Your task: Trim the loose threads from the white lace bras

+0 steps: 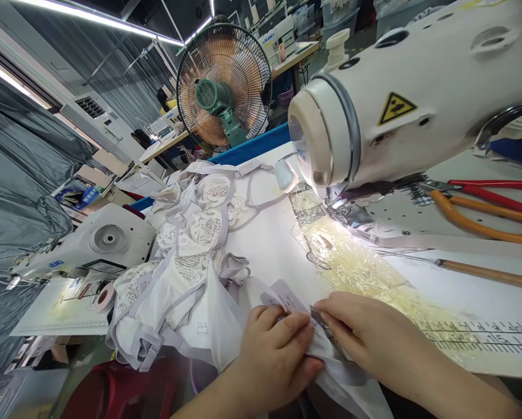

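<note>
My left hand and my right hand meet at the near edge of the white sewing table. Both pinch a white garment piece with a small printed label sticking out above the left fingers. The fingers of both hands are closed on the cloth. A heap of white lace bras with grey straps lies just left of my hands. The sewing machine head hangs above and to the right, its needle area lit.
Red and orange-handled scissors lie by the machine base at the right, with a wooden-handled tool nearer me. A ruler scale is printed on the table edge. A green fan stands behind. Another sewing machine sits at the left.
</note>
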Demonstrator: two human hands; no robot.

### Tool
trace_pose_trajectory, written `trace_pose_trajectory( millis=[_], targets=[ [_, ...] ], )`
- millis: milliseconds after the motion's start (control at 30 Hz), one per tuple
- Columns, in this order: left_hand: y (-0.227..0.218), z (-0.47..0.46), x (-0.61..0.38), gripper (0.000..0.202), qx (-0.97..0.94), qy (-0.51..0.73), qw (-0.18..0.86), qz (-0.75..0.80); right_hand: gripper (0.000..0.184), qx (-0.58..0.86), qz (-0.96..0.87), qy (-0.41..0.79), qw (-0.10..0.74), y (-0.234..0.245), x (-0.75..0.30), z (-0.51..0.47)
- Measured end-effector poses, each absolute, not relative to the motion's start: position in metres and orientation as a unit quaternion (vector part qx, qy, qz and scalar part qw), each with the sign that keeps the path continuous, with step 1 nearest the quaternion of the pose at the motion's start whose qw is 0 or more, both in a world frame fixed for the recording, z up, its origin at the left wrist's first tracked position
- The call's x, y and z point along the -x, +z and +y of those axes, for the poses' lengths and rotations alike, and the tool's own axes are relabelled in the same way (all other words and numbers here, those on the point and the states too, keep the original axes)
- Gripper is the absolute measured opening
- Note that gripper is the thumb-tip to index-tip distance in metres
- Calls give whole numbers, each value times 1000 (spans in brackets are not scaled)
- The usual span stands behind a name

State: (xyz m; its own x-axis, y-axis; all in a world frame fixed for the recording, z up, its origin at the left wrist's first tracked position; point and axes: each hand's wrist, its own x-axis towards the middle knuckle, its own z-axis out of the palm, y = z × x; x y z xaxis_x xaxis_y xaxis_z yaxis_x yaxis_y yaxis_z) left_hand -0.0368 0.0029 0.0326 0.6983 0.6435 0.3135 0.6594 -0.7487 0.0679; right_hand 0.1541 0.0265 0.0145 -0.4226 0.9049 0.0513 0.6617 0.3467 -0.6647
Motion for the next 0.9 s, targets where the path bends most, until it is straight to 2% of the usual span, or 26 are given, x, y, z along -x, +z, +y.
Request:
trace_pose_trajectory(
  millis=[400,667,900],
  targets=[
    [32,4,37,32,922,-171,18,-348,33,489,-779,307,245,12,-156,27],
    [35,4,37,32,923,-166,17,-346,36,507,-784,287,214,16,-151,27],
    [33,4,36,31,922,-177,11,-344,32,506,-793,275,199,17,-150,27]
  ],
)
